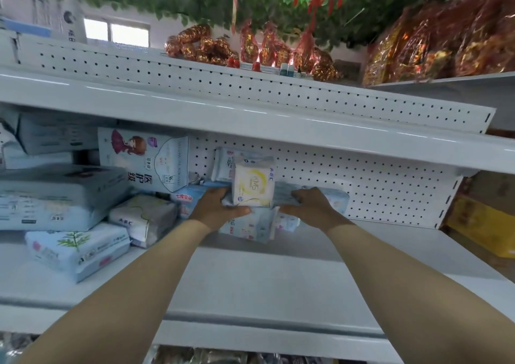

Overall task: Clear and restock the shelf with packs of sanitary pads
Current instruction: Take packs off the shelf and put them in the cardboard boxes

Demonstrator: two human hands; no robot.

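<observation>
Fingers (223, 193) of the left hand (214, 209) grip the white pack (252, 188); the right hand (312, 206) clutches a blue pack (334, 199). Both packs sit deep on the shelf (278, 274). I judge them light, soft and slick-wrapped; best held across the broad faces.

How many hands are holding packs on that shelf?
2. The left hand grips the white and yellow pack in the middle of the shelf; the right hand grips a pale blue pack just right of it. No other hand shows.
</observation>
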